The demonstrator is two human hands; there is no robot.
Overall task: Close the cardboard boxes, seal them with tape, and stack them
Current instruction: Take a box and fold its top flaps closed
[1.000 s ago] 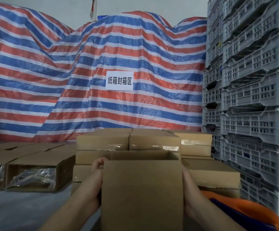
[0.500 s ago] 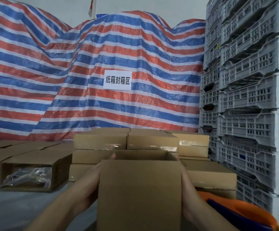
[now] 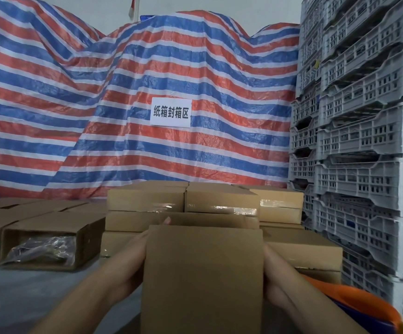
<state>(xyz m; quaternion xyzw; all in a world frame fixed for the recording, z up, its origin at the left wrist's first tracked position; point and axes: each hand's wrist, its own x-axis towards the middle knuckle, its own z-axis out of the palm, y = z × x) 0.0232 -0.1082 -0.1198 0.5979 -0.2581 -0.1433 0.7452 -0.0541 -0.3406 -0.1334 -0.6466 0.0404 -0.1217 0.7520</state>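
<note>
Head view is showing the left hand (image 3: 133, 261) and right hand (image 3: 271, 268) clasping the stiff, seemingly light cardboard box (image 3: 203, 278) by its sides, fingers mostly hidden.

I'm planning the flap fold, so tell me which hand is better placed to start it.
Left, probably. The left hand holds the open box by its side with a fingertip already showing over the top edge, beside the raised flaps. The right hand sits lower on the opposite side, mostly hidden.
</note>
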